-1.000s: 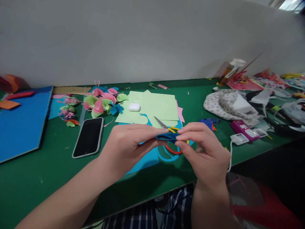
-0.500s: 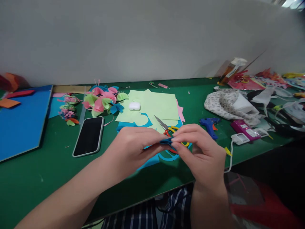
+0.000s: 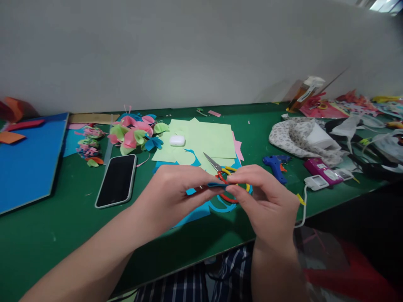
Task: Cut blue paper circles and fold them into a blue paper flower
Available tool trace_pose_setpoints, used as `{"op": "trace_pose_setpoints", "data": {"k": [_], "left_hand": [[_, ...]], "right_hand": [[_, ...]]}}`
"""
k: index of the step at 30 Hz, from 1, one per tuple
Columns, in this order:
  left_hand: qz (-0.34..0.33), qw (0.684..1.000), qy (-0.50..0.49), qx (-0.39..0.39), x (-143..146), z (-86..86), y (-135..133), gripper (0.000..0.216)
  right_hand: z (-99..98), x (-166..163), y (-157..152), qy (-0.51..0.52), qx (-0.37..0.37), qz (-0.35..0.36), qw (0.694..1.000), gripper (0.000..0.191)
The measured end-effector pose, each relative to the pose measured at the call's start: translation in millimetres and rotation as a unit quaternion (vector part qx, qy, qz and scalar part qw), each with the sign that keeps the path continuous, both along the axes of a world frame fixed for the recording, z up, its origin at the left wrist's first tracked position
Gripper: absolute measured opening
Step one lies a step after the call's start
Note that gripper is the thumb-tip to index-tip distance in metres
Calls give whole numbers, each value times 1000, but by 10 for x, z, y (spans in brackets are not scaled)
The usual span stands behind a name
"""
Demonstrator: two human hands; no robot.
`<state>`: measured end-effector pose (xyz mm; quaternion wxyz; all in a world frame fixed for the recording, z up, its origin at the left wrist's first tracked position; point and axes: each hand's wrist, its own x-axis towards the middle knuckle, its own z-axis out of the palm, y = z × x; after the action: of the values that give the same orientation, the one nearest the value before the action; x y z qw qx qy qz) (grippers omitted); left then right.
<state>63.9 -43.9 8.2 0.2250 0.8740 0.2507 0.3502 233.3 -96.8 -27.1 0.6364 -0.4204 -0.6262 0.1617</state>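
Above the green table, left hand and right hand pinch opposite ends of a folded blue paper piece, lying left-to-right between the closed fingertips.

1. One view only: the head camera sits above the person's lap and looks forward and down across the green counter.
2. It faces the pale wall at the counter's far edge.
3. It's close: both forearms fill the lower frame, and the left hand and right hand meet near centre.
4. No second view to overlap with.
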Motion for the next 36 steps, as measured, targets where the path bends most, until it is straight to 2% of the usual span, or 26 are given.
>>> {"op": "trace_pose_setpoints", "data": {"k": [3,9,23,27,31,36], "left_hand": [[15,1000,-7,-4,18,1,-7,7],[80,993,-80,-34,45,3,-56,4],[76,993,-90,-30,60,-30,-67,6],[70,988,-117,-68,74,-44,-71,9],[98,979,-149,-93,77,-75,-66,6],[122,972,-185,-77,58,-99,-48,8]], "right_hand": [[8,-17,-1,-12,10,-24,1000,21],[16,-26,15,17,10,-63,998,17],[25,-27,-6,-11,18,-46,999,20],[23,-27,-9,-23,17,-65,997,20],[19,-10,-6,14,10,-42,999,21],[39,47,-6,52,10,-5,999,18]]}}
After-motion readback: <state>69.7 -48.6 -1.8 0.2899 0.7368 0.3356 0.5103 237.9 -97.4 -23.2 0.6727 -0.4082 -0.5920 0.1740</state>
